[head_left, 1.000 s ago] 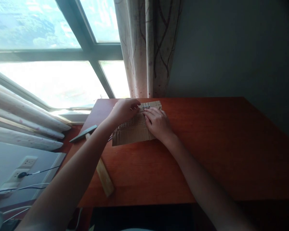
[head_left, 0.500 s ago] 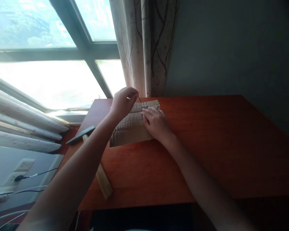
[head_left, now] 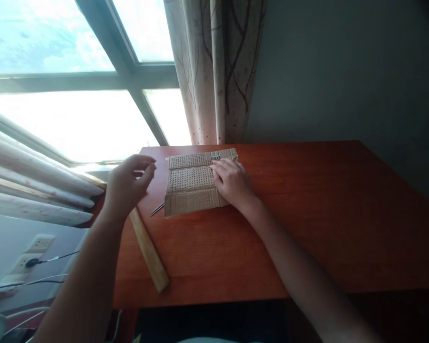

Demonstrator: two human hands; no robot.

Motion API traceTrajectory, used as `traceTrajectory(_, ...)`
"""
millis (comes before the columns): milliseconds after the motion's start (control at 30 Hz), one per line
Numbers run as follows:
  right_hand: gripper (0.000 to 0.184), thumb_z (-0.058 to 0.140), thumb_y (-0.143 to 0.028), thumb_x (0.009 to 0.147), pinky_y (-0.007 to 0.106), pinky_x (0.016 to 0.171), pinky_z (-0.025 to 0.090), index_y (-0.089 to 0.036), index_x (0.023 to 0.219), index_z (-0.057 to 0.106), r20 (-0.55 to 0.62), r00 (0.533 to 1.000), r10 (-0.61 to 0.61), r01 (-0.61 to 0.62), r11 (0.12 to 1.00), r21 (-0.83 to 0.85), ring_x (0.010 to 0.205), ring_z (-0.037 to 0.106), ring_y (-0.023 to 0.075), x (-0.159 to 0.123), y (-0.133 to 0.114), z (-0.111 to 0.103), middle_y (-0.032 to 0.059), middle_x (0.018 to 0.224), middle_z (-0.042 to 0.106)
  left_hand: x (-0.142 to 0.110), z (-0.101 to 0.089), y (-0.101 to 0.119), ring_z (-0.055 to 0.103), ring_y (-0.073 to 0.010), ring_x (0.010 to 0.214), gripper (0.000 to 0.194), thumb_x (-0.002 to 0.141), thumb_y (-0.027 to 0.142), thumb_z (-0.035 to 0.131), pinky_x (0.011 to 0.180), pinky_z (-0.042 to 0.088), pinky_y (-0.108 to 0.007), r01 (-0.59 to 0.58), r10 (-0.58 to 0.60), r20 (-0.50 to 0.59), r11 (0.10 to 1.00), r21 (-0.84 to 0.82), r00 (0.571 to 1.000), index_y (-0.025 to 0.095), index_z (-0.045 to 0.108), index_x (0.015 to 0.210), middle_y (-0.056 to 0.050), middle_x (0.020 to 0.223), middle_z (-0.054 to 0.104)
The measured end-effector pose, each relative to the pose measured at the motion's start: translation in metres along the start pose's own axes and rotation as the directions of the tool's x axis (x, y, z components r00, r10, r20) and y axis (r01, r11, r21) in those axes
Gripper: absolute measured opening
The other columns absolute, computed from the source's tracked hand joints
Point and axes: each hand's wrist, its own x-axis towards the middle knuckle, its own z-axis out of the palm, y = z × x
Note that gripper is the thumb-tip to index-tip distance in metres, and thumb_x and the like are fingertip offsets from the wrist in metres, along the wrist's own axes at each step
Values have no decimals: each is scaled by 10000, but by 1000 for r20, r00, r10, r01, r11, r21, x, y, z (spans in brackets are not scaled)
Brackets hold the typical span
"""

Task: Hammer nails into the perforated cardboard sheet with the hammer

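Your left hand (head_left: 127, 186) is moving away from the cardboard (head_left: 189, 179), its grip I cannot tell; your right hand (head_left: 235, 183) is resting there, unclenched

The left hand (head_left: 129, 183) hides the upper end of the handle (head_left: 150, 252); whether it pinches anything is too small to tell. The right hand (head_left: 233, 181) covers part of the cardboard (head_left: 191, 202), which hides one end of the tool (head_left: 158, 208).
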Motion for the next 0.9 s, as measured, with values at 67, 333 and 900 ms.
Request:
traceTrajectory(67, 358, 428, -250, 998, 435, 1051, 406, -204, 1199, 720, 2, 1000, 4, -4, 1000, 3, 1279, 552, 251, 0, 0, 0, 49, 1340, 674, -11, 1, -22, 656, -159, 737, 311, 856, 420, 599, 717, 536, -289, -11, 2, 87, 994, 107, 996, 208, 707, 1056, -6, 888, 722)
traceTrajectory(333, 350, 432, -245, 998, 423, 1055, 405, -204, 1188, 723, -11, 1000, -4, 4, 1000, 7, 1265, 562, 242, -1, 1, -1, 39, 1326, 683, -45, 13, -60, 678, -213, 696, 342, 842, 460, 525, 625, 455, -290, -114, 3, 326, 940, 321, 945, 222, 747, 950, -48, 832, 755)
traceTrajectory(900, 411, 456, -355, 989, 474, 1094, 366, -156, 1284, 663, 19, 1000, 16, -15, 998, -53, 1317, 508, 296, 1, 4, -3, 103, 1400, 625, -54, 15, -59, 672, -191, 692, 341, 881, 473, 528, 642, 474, -283, -114, 29, 277, 948, 295, 960, 211, 725, 976, -41, 846, 725)
